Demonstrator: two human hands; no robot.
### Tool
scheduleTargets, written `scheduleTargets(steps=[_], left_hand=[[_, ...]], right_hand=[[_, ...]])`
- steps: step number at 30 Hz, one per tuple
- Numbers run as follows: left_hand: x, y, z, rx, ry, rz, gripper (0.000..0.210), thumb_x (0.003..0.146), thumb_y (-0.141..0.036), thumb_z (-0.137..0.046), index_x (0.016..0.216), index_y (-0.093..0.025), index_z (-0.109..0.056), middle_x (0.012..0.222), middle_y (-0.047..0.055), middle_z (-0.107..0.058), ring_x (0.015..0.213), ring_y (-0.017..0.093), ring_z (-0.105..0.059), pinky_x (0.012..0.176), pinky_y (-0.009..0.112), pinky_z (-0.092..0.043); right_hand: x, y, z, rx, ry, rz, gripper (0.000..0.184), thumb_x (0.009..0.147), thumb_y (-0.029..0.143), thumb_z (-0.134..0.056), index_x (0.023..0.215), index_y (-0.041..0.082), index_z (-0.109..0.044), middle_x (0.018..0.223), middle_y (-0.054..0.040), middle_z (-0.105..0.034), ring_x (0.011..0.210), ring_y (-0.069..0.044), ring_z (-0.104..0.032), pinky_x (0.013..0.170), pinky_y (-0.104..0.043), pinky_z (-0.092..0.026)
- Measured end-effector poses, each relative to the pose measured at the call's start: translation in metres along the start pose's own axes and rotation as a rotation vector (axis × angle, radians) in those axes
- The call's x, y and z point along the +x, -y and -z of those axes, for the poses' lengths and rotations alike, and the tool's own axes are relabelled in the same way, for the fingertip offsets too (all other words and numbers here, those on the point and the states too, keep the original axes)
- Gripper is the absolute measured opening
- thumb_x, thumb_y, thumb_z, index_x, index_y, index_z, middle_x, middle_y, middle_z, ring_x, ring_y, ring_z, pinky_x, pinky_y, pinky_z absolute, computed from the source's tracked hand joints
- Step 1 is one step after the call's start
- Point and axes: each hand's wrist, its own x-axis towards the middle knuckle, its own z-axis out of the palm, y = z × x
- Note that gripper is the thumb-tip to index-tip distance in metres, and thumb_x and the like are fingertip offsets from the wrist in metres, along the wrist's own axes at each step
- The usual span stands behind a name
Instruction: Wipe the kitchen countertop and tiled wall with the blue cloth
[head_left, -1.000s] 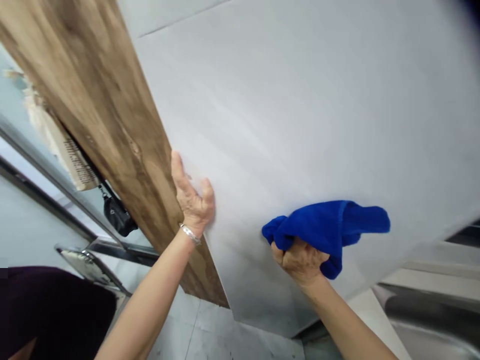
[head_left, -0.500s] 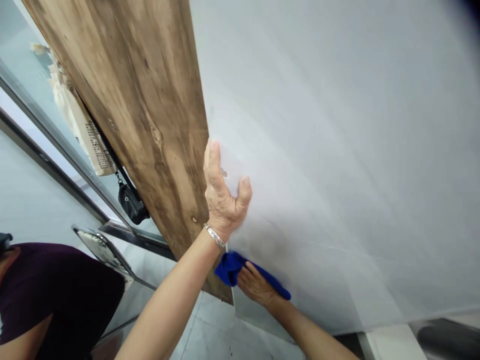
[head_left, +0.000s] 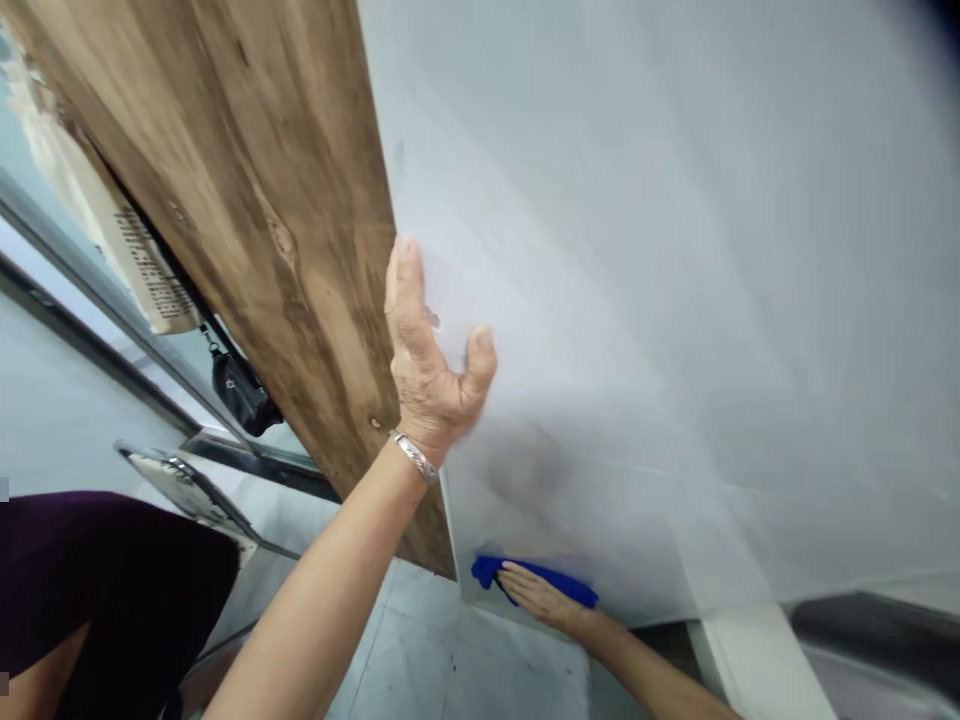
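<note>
My left hand (head_left: 427,365) rests against the edge of a tall cabinet, where its brown wood-grain side panel (head_left: 247,190) meets the white front face (head_left: 660,280); the fingers wrap the corner and a silver bracelet sits on the wrist. My right hand (head_left: 541,596) is low down, pressing a blue cloth (head_left: 555,578) flat against the bottom edge of the white face.
A black pouch (head_left: 241,392) hangs behind the wood panel beside a printed paper (head_left: 142,280) on a glass door. A metal chair frame (head_left: 187,490) stands lower left on the pale tiled floor (head_left: 450,660). A steel sink (head_left: 885,640) shows at lower right.
My right hand swept the blue cloth from mid-height on the white face down and left to its bottom edge. My left hand kept its hold on the corner.
</note>
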Motion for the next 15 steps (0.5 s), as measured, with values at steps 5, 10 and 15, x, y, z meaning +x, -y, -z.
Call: scheduleTargets(steps=[5, 10, 15], left_hand=[[0.005, -0.001, -0.001, -0.071, -0.008, -0.007, 0.072, 0.095, -0.06, -0.04, 0.154, -0.027, -0.014, 0.163, 0.008, -0.018, 0.15, 0.03, -0.01, 0.122, 0.053, -0.022], [0.005, 0.001, -0.003, -0.132, -0.022, 0.004, 0.076, 0.092, -0.061, -0.046, 0.154, -0.025, -0.018, 0.162, 0.011, -0.02, 0.15, 0.03, -0.01, 0.122, 0.052, -0.023], [0.007, -0.001, -0.003, -0.103, -0.036, 0.001, 0.075, 0.094, -0.06, -0.045, 0.153, -0.02, -0.02, 0.161, 0.01, -0.024, 0.15, 0.028, -0.015, 0.123, 0.051, -0.022]], right_hand=[[-0.02, 0.002, 0.065, 0.148, -0.086, -0.289, 0.043, 0.078, 0.016, -0.029, 0.083, 0.018, -0.072, 0.091, -0.0089, -0.069, 0.082, -0.021, -0.069, 0.076, -0.047, -0.059], [-0.035, 0.027, 0.17, -0.019, -0.1, -0.153, 0.051, 0.087, 0.01, -0.022, 0.09, 0.023, -0.071, 0.093, -0.0046, -0.07, 0.088, -0.018, -0.068, 0.097, -0.05, -0.051], [-0.019, 0.074, 0.237, -0.535, -0.335, 0.181, 0.05, 0.094, 0.01, -0.023, 0.094, 0.027, -0.07, 0.102, -0.0027, -0.071, 0.119, -0.017, -0.056, 0.118, -0.057, -0.023]])
